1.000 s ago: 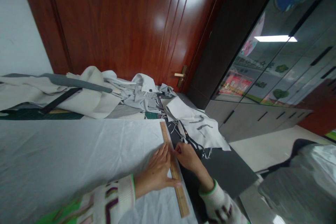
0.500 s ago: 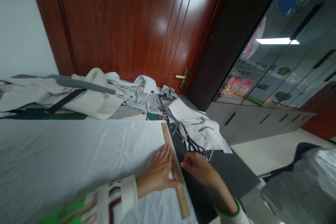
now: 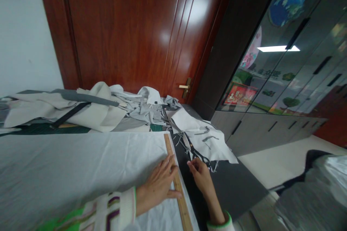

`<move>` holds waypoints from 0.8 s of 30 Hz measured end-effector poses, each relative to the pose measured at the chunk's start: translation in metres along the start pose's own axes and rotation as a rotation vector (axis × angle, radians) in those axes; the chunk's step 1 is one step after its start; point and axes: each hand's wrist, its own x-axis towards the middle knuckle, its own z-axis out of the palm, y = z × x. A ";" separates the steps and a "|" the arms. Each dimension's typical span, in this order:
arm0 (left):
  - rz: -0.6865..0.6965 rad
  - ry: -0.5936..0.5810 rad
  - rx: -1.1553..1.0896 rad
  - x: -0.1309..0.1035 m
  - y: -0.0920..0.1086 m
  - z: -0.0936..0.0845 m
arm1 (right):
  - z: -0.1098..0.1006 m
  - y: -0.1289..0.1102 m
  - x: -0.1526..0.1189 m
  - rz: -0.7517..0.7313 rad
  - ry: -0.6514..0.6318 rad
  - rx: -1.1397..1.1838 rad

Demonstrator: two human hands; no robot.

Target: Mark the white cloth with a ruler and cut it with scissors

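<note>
My left hand [image 3: 162, 177] lies spread on the wooden ruler [image 3: 177, 184], with the thumb apart from the fingers. The ruler runs along the right edge of the white cloth [image 3: 81, 166], just inside it. Over the dark table to the right of that edge is my right hand [image 3: 201, 177], its thumb and fingertips pinched together. Whatever they hold, if anything, is too small to make out. Black-handled scissors [image 3: 196, 151] lie just beyond this hand, partly on a white scrap of cloth [image 3: 206, 137].
A heap of grey and cream fabric [image 3: 103, 110] lies along the back over a green cutting mat [image 3: 73, 130]. Behind stands a brown door [image 3: 121, 29]. Glass-fronted cabinets [image 3: 271, 79] line the right side. A grey, plastic-covered thing [image 3: 311, 195] is at lower right.
My right hand has moved forward and slightly left, closer to the ruler's edge and the scissors. My left hand stays on the ruler. The whole view has tilted up slightly.
</note>
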 end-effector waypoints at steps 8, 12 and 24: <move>-0.019 -0.048 -0.012 -0.024 -0.015 0.005 | -0.001 0.001 0.007 0.005 -0.006 -0.122; -0.037 -0.077 0.036 -0.027 -0.012 0.002 | -0.003 -0.010 0.023 0.000 -0.041 -0.199; -0.051 -0.090 0.036 -0.026 -0.007 0.000 | 0.034 -0.075 0.130 0.007 -0.333 -0.307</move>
